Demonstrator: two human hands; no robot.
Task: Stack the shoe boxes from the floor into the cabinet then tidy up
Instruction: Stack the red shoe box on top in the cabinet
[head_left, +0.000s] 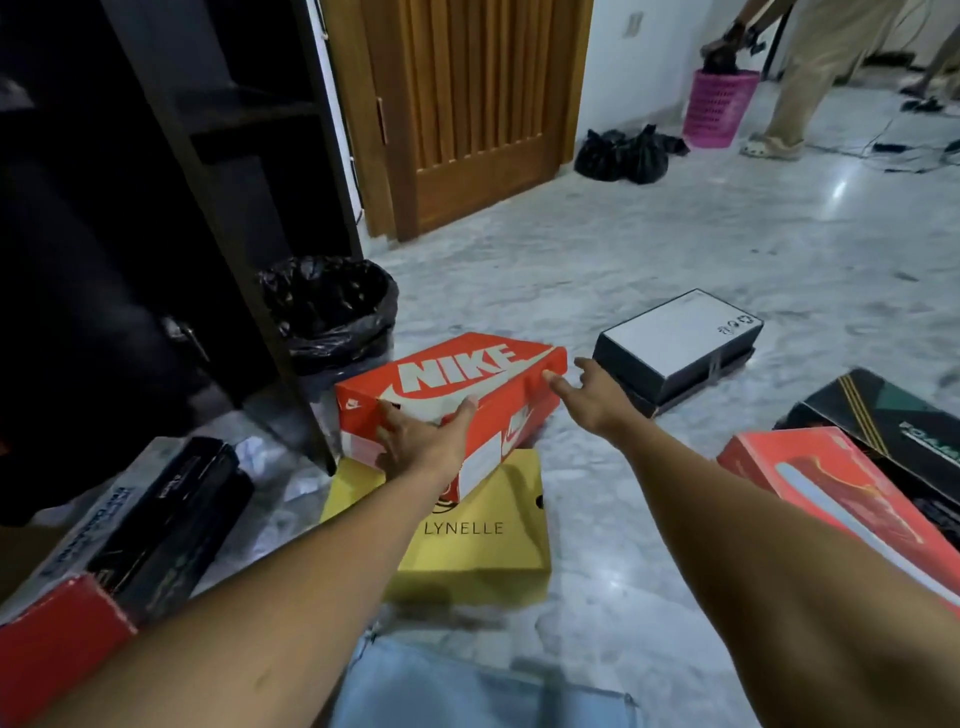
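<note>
An orange Nike shoe box (467, 371) lies on a yellow Lynelle box (488, 540) on the marble floor. My left hand (421, 441) grips the orange box's near left corner, thumb on the lid. My right hand (589, 397) reaches beside the box's right end with straight fingers, its fingertips at the far right corner. A black box with a white lid (675, 343) sits to the right. A red box (841, 499) and a black patterned box (893, 415) lie at the far right. The dark cabinet (218, 171) stands open at the left.
A bin lined with a black bag (332, 306) stands by the cabinet's edge. Black and red boxes (135, 525) lie at the lower left. A wooden door (467, 104), black bags (623, 153), a pink basket (717, 106) and another person (810, 67) are further back.
</note>
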